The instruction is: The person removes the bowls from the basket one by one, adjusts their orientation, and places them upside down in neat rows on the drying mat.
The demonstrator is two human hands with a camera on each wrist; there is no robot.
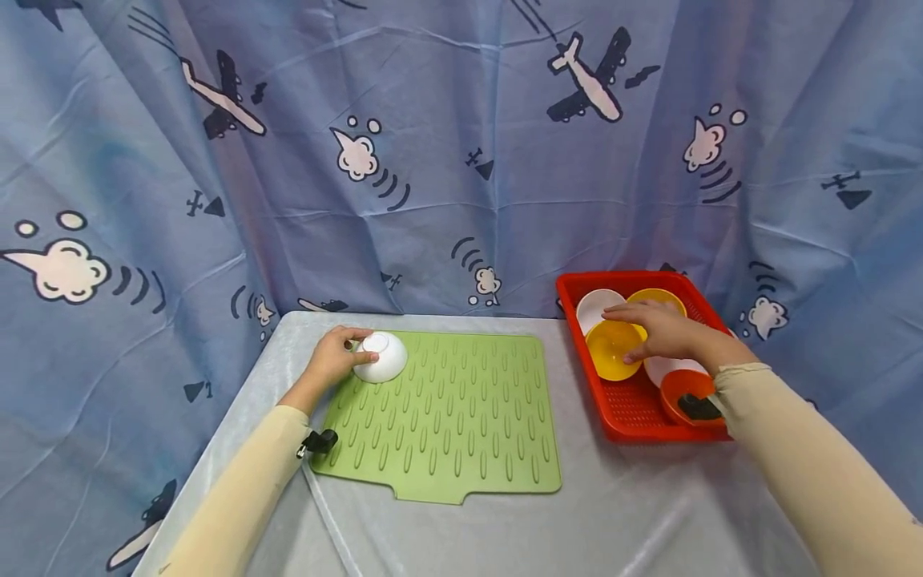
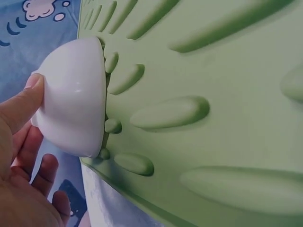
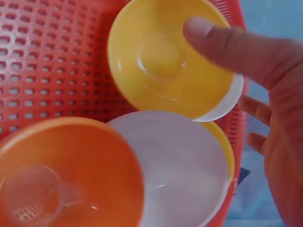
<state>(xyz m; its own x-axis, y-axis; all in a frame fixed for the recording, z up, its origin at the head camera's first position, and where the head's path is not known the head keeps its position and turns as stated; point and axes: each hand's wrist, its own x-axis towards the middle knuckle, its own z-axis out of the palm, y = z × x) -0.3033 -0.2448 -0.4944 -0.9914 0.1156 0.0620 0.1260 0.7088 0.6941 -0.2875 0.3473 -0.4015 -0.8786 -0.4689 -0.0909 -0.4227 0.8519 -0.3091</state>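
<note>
Yellow and glossy, a round bowl (image 1: 610,361) in the red perforated plastic basket (image 1: 609,429) lies just under the nearer right hand (image 1: 662,328), whose thumb and fingers spread loosely, while the left hand (image 1: 334,358) pinches an overturned white bowl (image 1: 388,365) on a green ridged mat (image 1: 433,483).

In the head view the right hand (image 1: 659,327) hides part of the farther yellow bowl (image 1: 659,298), and the right sleeve (image 1: 815,449) covers the red basket's (image 1: 626,415) near right corner; both sleeves run off the near edge. The white bowl's (image 1: 389,362) inside is hidden, face down. The right-wrist view is blurred, cuts off the orange bowl (image 3: 94,165), and leaves unclear whether the thumb (image 3: 222,45) touches yellow.
</note>
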